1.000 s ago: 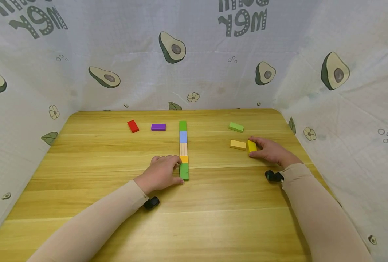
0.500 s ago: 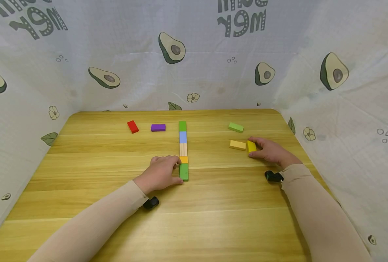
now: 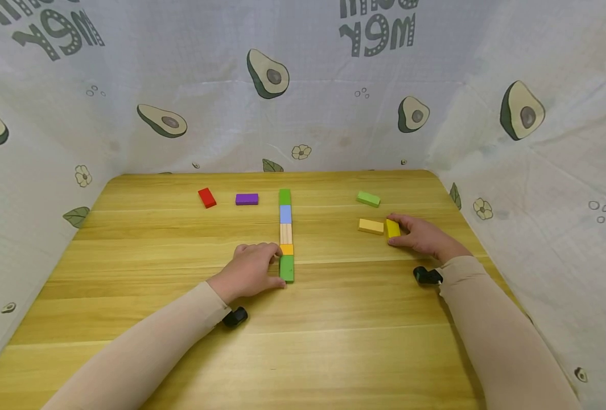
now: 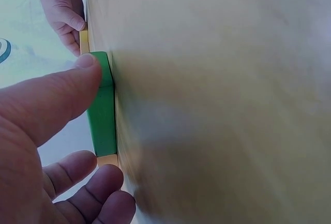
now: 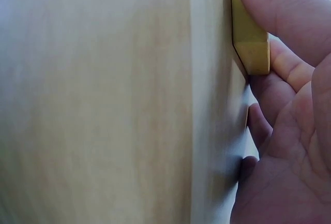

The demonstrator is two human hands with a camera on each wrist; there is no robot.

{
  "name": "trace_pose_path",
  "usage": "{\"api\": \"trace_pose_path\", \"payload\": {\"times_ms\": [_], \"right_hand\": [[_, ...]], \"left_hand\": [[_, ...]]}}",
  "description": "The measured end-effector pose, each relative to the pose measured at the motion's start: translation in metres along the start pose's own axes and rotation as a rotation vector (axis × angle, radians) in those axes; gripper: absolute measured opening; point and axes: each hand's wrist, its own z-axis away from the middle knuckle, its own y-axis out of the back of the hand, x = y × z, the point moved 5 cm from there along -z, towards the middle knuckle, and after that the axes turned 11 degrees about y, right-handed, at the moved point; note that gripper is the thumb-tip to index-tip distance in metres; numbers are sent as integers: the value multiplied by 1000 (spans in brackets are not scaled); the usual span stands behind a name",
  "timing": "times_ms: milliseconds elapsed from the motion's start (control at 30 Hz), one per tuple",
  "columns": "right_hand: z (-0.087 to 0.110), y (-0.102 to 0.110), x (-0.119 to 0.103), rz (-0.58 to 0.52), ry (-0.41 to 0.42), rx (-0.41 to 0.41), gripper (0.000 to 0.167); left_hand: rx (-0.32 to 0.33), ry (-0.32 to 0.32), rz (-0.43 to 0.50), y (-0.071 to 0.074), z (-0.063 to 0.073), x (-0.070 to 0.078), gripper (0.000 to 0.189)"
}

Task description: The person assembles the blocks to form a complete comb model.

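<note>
A straight row of blocks runs away from me on the table: a near green block, an orange block, a bare wood block, a light blue block and a far green block. My left hand holds the near green block, its thumb on the near end and fingertips by the orange block; the left wrist view shows this green block too. On the right, my right hand pinches a yellow block between thumb and fingers, on the table.
A pale yellow block lies just left of the yellow one, with a light green block behind it. Left of the row are a purple block and a red block. A white patterned cloth rises behind the wooden table.
</note>
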Motion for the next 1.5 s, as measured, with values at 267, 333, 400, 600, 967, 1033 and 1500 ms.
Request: {"api": "trace_pose_path", "payload": {"times_ms": [267, 333, 400, 600, 967, 1033, 1500], "right_hand": [[0, 0, 0, 14, 6, 3, 87], [0, 0, 0, 10, 6, 4, 87], [0, 0, 1, 9, 5, 3, 87], [-1, 1, 2, 11, 2, 2, 87], [-2, 1, 4, 6, -4, 2, 87], [-2, 2, 3, 9, 2, 4, 87], [-3, 1, 2, 21, 18, 2, 88]], "left_hand": [[-9, 9, 8, 0, -1, -3, 65], [-9, 10, 8, 0, -1, -3, 65], [-10, 12, 8, 0, -2, -4, 66], [-7, 10, 5, 0, 0, -3, 66], [8, 13, -17, 0, 0, 0, 63], [9, 14, -20, 0, 0, 0, 63], [17, 11, -21, -1, -1, 0, 65]]}}
